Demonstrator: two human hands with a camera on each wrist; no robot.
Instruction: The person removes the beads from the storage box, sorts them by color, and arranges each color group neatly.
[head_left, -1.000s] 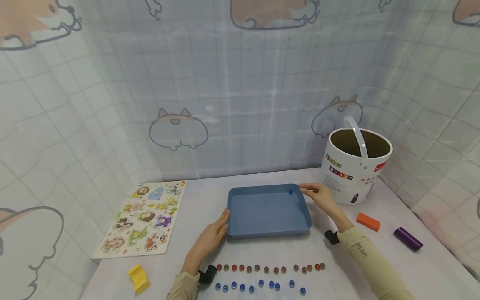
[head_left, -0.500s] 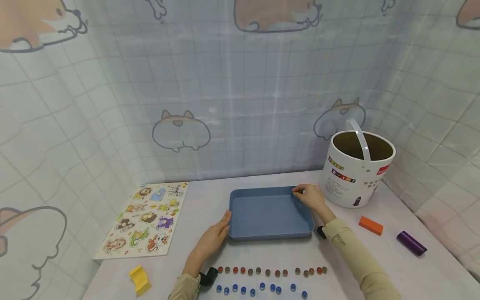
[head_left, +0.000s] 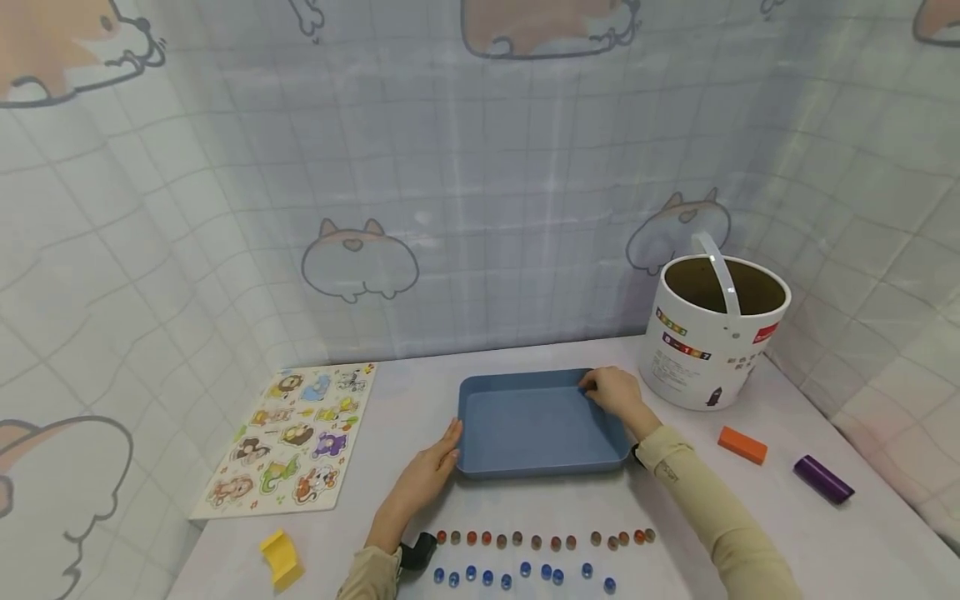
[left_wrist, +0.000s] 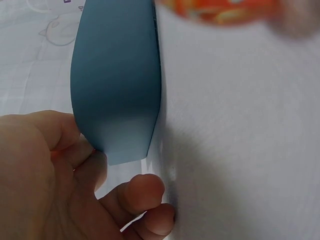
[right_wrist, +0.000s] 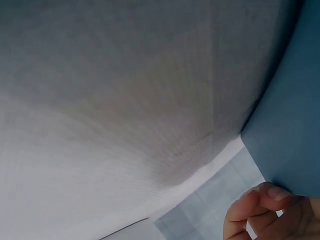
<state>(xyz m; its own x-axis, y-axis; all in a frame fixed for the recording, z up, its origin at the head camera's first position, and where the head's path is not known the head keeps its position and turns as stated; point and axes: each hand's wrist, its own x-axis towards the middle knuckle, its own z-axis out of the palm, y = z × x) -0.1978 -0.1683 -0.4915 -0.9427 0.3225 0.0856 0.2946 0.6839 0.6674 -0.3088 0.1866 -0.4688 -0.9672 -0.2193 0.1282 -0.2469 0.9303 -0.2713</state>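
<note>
A shallow blue tray (head_left: 536, 425) lies on the white table. Along its left wall rests my left hand (head_left: 423, 475), the fingers loosely extended against the side; in the left wrist view some fingertips hang free below the tray's corner. My right hand (head_left: 615, 392) reaches over the back right corner, with bent fingers and the fingertips just inside the tray. What lies under those fingertips is hidden. In front of the tray stretch a row of reddish and brown beads (head_left: 555, 543) and a looser row of blue beads (head_left: 546, 572).
Left of the tray lies an animal puzzle board (head_left: 300, 433), with a yellow curved block (head_left: 281, 560) in front. A white bucket (head_left: 697, 350) with a handle stands at the back right. Near it are an orange block (head_left: 742, 446) and a purple half-cylinder block (head_left: 822, 480).
My right hand has moved left from the rim, its fingertips now inside the corner. The small blue bead seen there earlier is covered from view. My left hand stays at the tray's side.
</note>
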